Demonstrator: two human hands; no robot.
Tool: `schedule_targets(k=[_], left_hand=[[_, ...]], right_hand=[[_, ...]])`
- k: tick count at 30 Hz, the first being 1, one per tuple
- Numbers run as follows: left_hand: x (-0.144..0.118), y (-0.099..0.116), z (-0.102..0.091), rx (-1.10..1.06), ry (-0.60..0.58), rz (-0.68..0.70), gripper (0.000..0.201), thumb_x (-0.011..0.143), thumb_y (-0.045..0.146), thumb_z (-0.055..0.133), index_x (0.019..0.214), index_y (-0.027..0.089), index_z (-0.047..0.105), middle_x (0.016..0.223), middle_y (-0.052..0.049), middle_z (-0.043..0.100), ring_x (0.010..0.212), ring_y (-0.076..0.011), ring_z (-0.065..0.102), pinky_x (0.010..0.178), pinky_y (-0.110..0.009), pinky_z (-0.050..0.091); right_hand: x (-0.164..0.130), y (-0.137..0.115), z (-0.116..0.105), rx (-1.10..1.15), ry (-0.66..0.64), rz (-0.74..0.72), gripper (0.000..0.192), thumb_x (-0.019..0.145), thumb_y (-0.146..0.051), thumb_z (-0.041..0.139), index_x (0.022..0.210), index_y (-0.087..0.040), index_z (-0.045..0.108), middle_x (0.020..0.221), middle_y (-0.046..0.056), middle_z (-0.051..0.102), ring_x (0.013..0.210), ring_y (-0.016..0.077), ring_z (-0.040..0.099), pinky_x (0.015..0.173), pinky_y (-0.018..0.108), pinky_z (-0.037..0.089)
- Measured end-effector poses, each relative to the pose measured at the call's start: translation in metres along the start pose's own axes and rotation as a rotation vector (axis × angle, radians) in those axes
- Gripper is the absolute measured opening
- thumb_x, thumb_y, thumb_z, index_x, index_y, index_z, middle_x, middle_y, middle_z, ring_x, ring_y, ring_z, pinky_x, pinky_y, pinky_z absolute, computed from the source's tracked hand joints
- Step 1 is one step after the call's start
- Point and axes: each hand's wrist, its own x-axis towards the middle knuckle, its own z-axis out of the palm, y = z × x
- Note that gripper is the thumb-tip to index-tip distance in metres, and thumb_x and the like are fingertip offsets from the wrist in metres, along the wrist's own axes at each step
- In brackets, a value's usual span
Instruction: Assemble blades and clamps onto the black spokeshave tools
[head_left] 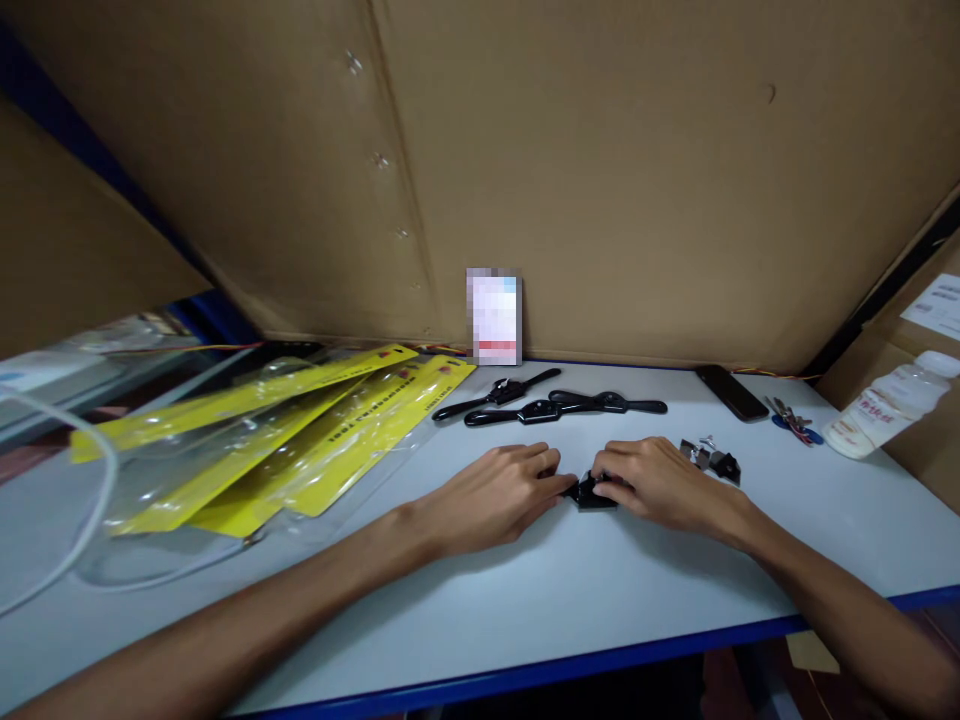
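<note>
Both my hands rest on the white table (525,600) and meet over a small black tool part (591,492). My left hand (495,495) touches its left end with the fingertips. My right hand (656,480) covers its right end with fingers curled over it. Most of the part is hidden under the fingers. Just behind the hands lie two black two-handled tools (559,408), side by side. Small metal and black pieces (711,458) sit right of my right hand.
Yellow-backed clear plastic packages (300,440) are spread at the left with a white cable (90,500). A black phone (731,392), keys (791,418) and a white bottle (889,405) lie at the right. Cardboard walls (600,180) close the back.
</note>
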Motion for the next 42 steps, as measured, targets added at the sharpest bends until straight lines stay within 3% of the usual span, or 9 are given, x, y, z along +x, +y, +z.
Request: schedule_targets(k=[6,11,14,17,21,29,33,37,42], left_hand=[[0.001,0.001,-0.002,0.031,0.009,0.029,0.021,0.101,0.017,0.050,0.112,0.017,0.068,0.088,-0.007,0.061,0.079,-0.0206,0.060,0.066,-0.031,0.048],[0.000,0.001,-0.001,0.030,-0.003,0.014,0.022,0.102,0.019,0.049,0.114,0.017,0.068,0.089,-0.007,0.061,0.079,-0.0212,0.060,0.065,-0.032,0.048],[0.000,0.001,0.000,0.012,0.008,0.012,0.022,0.102,0.020,0.048,0.113,0.018,0.068,0.090,-0.006,0.061,0.078,-0.0205,0.059,0.065,-0.033,0.047],[-0.001,0.000,0.000,0.007,0.022,0.021,0.021,0.102,0.021,0.049,0.110,0.018,0.068,0.089,-0.006,0.061,0.079,-0.0197,0.059,0.066,-0.032,0.047],[0.000,0.000,0.000,0.008,0.020,0.016,0.023,0.103,0.021,0.047,0.112,0.018,0.068,0.089,-0.007,0.061,0.078,-0.0197,0.059,0.065,-0.032,0.047],[-0.001,-0.001,0.001,-0.008,0.003,0.002,0.023,0.103,0.022,0.048,0.114,0.019,0.067,0.090,-0.006,0.061,0.080,-0.0203,0.060,0.066,-0.032,0.047],[-0.001,-0.001,0.002,0.003,0.006,0.013,0.025,0.104,0.022,0.045,0.115,0.018,0.067,0.091,-0.006,0.061,0.078,-0.0197,0.059,0.066,-0.032,0.047],[-0.001,-0.001,0.002,-0.002,0.011,0.022,0.026,0.104,0.022,0.044,0.115,0.018,0.067,0.093,-0.007,0.061,0.079,-0.0201,0.060,0.067,-0.033,0.048],[-0.001,-0.002,0.002,-0.001,0.014,0.017,0.026,0.104,0.023,0.043,0.112,0.018,0.067,0.090,-0.007,0.060,0.079,-0.0200,0.059,0.066,-0.032,0.047]], right_hand=[[0.007,-0.005,0.020,-0.157,0.053,0.076,0.022,0.102,-0.023,0.049,0.088,-0.016,0.065,0.080,0.005,0.069,0.060,0.0139,0.051,0.058,0.032,0.021],[0.006,0.001,0.015,-0.048,0.100,0.096,0.030,0.101,-0.025,0.050,0.077,-0.018,0.066,0.066,0.002,0.064,0.055,0.0122,0.045,0.057,0.031,0.022],[0.002,0.009,0.000,0.099,0.102,0.055,0.017,0.097,-0.022,0.054,0.096,-0.020,0.072,0.068,-0.001,0.066,0.058,0.0123,0.049,0.060,0.028,0.028],[-0.001,0.014,-0.011,0.174,0.022,-0.030,0.026,0.093,-0.018,0.060,0.114,-0.026,0.071,0.081,-0.001,0.072,0.066,0.0135,0.056,0.064,0.026,0.033],[0.001,0.011,-0.005,0.078,-0.015,-0.004,0.007,0.094,-0.024,0.065,0.092,-0.021,0.071,0.076,0.001,0.069,0.062,0.0132,0.052,0.060,0.027,0.029],[0.005,0.003,0.011,0.017,0.002,0.029,0.027,0.100,-0.026,0.054,0.076,-0.017,0.065,0.065,0.000,0.061,0.055,0.0111,0.042,0.057,0.029,0.024],[0.001,0.010,-0.001,0.104,0.028,0.075,0.016,0.096,-0.034,0.063,0.097,-0.020,0.069,0.064,-0.003,0.061,0.057,0.0122,0.048,0.058,0.027,0.028],[-0.001,0.011,-0.010,0.126,-0.024,0.048,0.035,0.092,-0.035,0.070,0.124,-0.022,0.064,0.069,-0.003,0.065,0.061,0.0142,0.053,0.061,0.026,0.032],[0.000,0.006,-0.005,0.047,-0.038,0.024,0.010,0.095,-0.027,0.067,0.100,-0.020,0.069,0.075,0.000,0.067,0.060,0.0125,0.048,0.059,0.027,0.028]])
